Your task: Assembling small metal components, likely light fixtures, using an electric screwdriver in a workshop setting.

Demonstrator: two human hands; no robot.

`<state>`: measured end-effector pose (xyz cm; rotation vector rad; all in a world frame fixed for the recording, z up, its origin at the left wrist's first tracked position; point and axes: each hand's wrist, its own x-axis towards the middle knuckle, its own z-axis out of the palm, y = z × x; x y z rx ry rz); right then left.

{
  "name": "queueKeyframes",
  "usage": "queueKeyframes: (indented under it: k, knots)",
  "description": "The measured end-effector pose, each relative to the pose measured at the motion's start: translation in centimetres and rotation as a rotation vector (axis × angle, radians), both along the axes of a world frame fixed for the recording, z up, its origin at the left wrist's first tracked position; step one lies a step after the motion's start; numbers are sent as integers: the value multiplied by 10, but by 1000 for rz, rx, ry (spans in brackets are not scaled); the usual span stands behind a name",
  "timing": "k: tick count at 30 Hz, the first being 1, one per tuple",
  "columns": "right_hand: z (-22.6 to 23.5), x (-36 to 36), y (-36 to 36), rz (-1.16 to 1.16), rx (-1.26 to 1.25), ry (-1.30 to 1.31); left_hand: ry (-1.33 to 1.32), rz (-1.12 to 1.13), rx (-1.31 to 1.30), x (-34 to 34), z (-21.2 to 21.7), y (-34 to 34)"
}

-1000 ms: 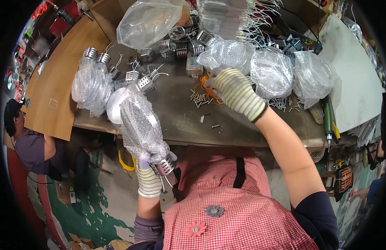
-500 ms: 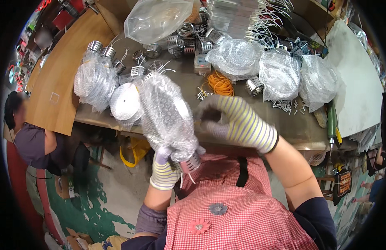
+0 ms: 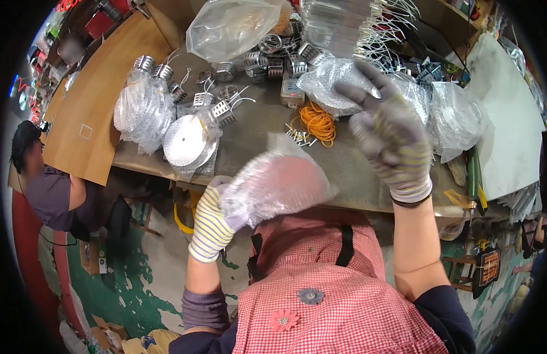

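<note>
My left hand [image 3: 213, 221], in a striped knit glove, is closed around one end of a bubble-wrapped package [image 3: 276, 183] above the table's front edge. The package is blurred, and a reddish tint shows on its face. My right hand [image 3: 397, 135], gloved alike with a grey palm, is raised over the table's right side, fingers apart and nothing seen in them. Behind it lie a bubble-wrapped bundle [image 3: 329, 85] and another bundle [image 3: 456, 115]. Left of the held package, a wrapped white disc [image 3: 183, 141] rests beside a slotted metal cylinder [image 3: 222, 112] with white wires.
A tangle of thin orange bands [image 3: 317, 123] lies mid-table by small white pieces [image 3: 300, 137]. More wrapped bundles [image 3: 140, 112] stand left. A clear plastic bag [image 3: 232, 29] and slotted cylinders [image 3: 255, 61] sit farther back. A green screwdriver [image 3: 473, 177] hangs right. Another person [image 3: 49, 194] sits at left.
My left hand has turned the package from upright to slanting right, and its slotted metal end no longer shows. My right hand has moved up and right, away from the package, and its fingers have spread.
</note>
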<state>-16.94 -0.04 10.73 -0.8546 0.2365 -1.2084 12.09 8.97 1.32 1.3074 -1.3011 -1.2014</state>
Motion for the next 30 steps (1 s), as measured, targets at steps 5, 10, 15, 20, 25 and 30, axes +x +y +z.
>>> queueKeyframes:
  k: [5, 10, 15, 20, 25, 30]
  knots:
    - [-9, 31, -17, -295, -27, 410, 107, -53, -37, -21, -24, -5]
    - [-76, 26, -68, -508, -392, 885, 679, 162, 57, -27, -32, 12]
    - [-87, 21, -62, -498, -1130, 1385, 873, -8, 43, -16, -33, 7]
    - [-101, 41, -71, -522, -1359, 1619, 1052, -23, 60, -23, -34, 5]
    - [-98, 41, -76, -676, -969, 1296, 1022, 41, 60, -36, -32, 6]
    - [-83, 43, -74, -606, -621, 1005, 911, 73, 56, -48, -22, -3]
